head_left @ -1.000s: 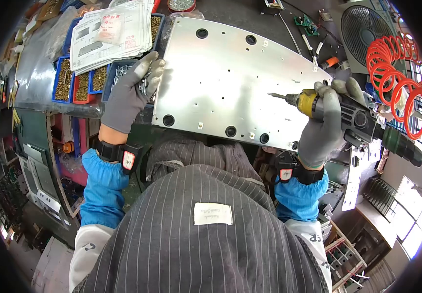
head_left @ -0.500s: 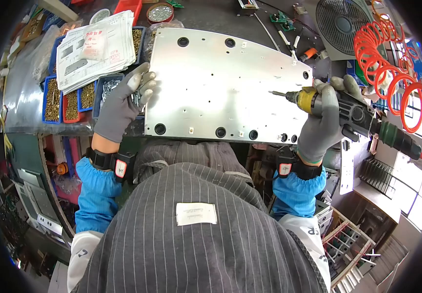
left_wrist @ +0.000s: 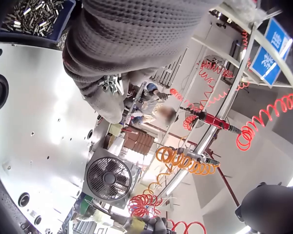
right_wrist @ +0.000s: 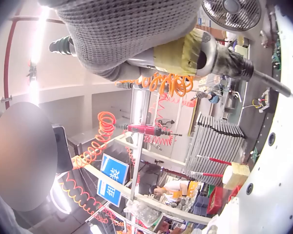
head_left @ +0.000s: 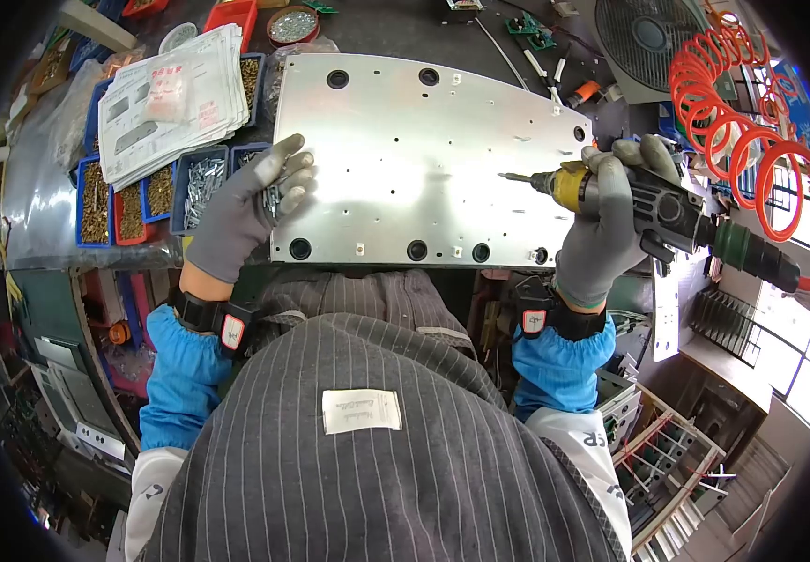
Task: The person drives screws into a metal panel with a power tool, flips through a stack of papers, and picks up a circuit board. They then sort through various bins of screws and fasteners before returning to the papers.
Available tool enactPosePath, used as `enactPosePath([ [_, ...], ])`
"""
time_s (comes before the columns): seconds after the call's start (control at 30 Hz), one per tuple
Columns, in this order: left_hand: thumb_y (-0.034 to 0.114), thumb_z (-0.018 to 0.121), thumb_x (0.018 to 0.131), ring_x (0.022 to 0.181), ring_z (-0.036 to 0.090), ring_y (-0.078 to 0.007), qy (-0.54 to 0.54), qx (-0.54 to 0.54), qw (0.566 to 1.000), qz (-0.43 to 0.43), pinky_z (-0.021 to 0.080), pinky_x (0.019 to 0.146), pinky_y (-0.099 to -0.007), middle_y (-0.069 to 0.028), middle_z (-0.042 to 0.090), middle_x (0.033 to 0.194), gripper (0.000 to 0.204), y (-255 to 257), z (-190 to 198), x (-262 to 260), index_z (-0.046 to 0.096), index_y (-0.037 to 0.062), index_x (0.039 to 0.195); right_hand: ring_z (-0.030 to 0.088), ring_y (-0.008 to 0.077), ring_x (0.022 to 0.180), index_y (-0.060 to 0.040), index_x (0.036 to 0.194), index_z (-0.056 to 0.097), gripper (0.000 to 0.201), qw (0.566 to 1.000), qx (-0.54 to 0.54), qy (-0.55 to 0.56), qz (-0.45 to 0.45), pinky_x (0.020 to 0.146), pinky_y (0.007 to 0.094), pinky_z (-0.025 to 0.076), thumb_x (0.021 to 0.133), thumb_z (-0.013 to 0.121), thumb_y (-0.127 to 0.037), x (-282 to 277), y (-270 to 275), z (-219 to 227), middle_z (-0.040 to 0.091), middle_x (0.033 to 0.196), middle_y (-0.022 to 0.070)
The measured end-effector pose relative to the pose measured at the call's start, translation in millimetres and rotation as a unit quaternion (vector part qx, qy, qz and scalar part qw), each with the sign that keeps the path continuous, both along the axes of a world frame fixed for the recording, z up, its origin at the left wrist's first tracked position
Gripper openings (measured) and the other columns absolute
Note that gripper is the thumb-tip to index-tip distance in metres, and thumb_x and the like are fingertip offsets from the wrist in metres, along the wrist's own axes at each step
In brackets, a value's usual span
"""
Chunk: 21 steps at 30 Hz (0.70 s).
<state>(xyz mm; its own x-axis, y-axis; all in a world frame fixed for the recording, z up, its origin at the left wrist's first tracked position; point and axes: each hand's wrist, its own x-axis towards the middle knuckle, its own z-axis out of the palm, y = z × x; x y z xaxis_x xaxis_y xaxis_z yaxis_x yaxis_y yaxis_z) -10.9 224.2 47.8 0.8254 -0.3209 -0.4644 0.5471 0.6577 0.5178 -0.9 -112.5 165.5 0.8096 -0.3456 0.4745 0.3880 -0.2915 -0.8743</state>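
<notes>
My gloved left hand (head_left: 236, 211) is at the left edge of a large silver metal plate (head_left: 442, 122), its fingertips overlapping the plate in the head view. Several small silver screws (left_wrist: 115, 84) sit in its curled fingers. Over the plate's right end, my gloved right hand (head_left: 601, 225) grips a power screwdriver (head_left: 569, 187) with a yellow front part and a black body. Its bit (right_wrist: 273, 84) points left across the plate. Round black fittings (head_left: 417, 250) and small holes dot the plate.
Blue and red bins of fasteners (head_left: 205, 183) stand left of the plate, partly under papers (head_left: 170, 108). A fan (head_left: 648, 33) and a coiled red air hose (head_left: 737, 140) are at the right. A green circuit board (head_left: 531, 33) lies behind.
The head view has shifted, so the plate appears further left. My left hand has come from beside the bins to the plate's left edge. The screwdriver stays over the plate's right part.
</notes>
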Motion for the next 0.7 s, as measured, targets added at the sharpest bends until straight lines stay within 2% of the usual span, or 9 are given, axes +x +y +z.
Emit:
enactPosePath([
  [0.07, 0.02, 0.055, 0.102, 0.105, 0.064, -0.0216, -0.025, -0.017, 0.999, -0.034, 0.06, 0.086, -0.0259, -0.0148, 0.059, 0.121, 0.049, 1, -10, 0, 0.042, -0.007, 0.14, 0.063, 0.0237, 0.098, 0.0006, 0.102, 0.067, 0.018, 0.997, 0.064, 0.017, 0.029, 0.083, 0.0356, 0.058, 0.087, 0.063, 0.01, 1, 7, 3, 0.052, 0.121, 0.0189],
  [0.2, 0.021, 0.059, 0.1, 0.095, 0.062, -0.0157, -0.023, -0.033, 0.998, -0.048, 0.058, 0.081, -0.0236, -0.01, 0.059, 0.111, 0.051, -8, -5, -4, 0.043, -0.0073, 0.139, 0.065, 0.023, 0.092, 0.0061, 0.111, 0.061, 0.028, 1.0, 0.023, 0.003, -0.007, 0.081, 0.0355, 0.057, 0.084, 0.064, 0.009, 6, 22, -8, 0.057, 0.113, 0.0174],
  [0.27, 0.023, 0.062, 0.099, 0.089, 0.058, -0.0118, -0.006, -0.073, 0.995, -0.066, 0.055, 0.078, -0.0225, -0.0076, 0.057, 0.106, 0.054, -11, -4, -5, 0.044, -0.0073, 0.139, 0.066, 0.0223, 0.086, 0.0096, 0.119, 0.053, 0.039, 0.997, 0.063, 0.02, 0.026, 0.078, 0.0348, 0.057, 0.081, 0.062, 0.007, 12, 30, -17, 0.061, 0.104, 0.0155],
  [0.3, 0.023, 0.062, 0.099, 0.089, 0.058, -0.0118, -0.005, -0.073, 0.995, -0.065, 0.055, 0.078, -0.0225, -0.0076, 0.057, 0.106, 0.054, -10, -7, -6, 0.044, -0.0073, 0.139, 0.067, 0.0215, 0.084, 0.0071, 0.122, 0.052, 0.044, 0.994, 0.093, 0.043, 0.029, 0.077, 0.0335, 0.056, 0.08, 0.061, 0.006, 13, 37, -18, 0.063, 0.099, 0.0139],
  [0.37, 0.024, 0.064, 0.098, 0.09, 0.057, -0.0113, -0.021, -0.034, 0.995, -0.091, 0.053, 0.077, -0.0229, -0.0071, 0.057, 0.106, 0.055, -11, -17, -8, 0.045, -0.0074, 0.138, 0.067, 0.0207, 0.084, 0.0072, 0.122, 0.053, 0.043, 0.994, 0.093, 0.048, 0.033, 0.077, 0.0331, 0.056, 0.08, 0.062, 0.006, 17, 42, -29, 0.063, 0.1, 0.0138],
  [0.47, 0.025, 0.064, 0.097, 0.09, 0.058, -0.0115, -0.021, -0.048, 0.991, -0.124, 0.054, 0.078, -0.0232, -0.0064, 0.058, 0.105, 0.055, -9, -21, -8, 0.045, -0.0071, 0.138, 0.067, 0.0191, 0.084, 0.0075, 0.121, 0.053, 0.042, 0.993, 0.099, 0.058, 0.038, 0.077, 0.0317, 0.055, 0.08, 0.062, 0.005, 22, 47, -40, 0.063, 0.101, 0.0135],
  [0.7, 0.027, 0.059, 0.101, 0.088, 0.059, -0.0093, -0.019, -0.005, 0.991, -0.13, 0.054, 0.077, -0.0225, -0.0053, 0.061, 0.104, 0.051, -6, -25, -11, 0.048, -0.0066, 0.137, 0.066, 0.0191, 0.085, 0.0072, 0.121, 0.053, 0.042, 0.99, 0.104, 0.084, 0.042, 0.077, 0.0316, 0.055, 0.08, 0.062, 0.007, 26, 56, -47, 0.063, 0.1, 0.0131],
])
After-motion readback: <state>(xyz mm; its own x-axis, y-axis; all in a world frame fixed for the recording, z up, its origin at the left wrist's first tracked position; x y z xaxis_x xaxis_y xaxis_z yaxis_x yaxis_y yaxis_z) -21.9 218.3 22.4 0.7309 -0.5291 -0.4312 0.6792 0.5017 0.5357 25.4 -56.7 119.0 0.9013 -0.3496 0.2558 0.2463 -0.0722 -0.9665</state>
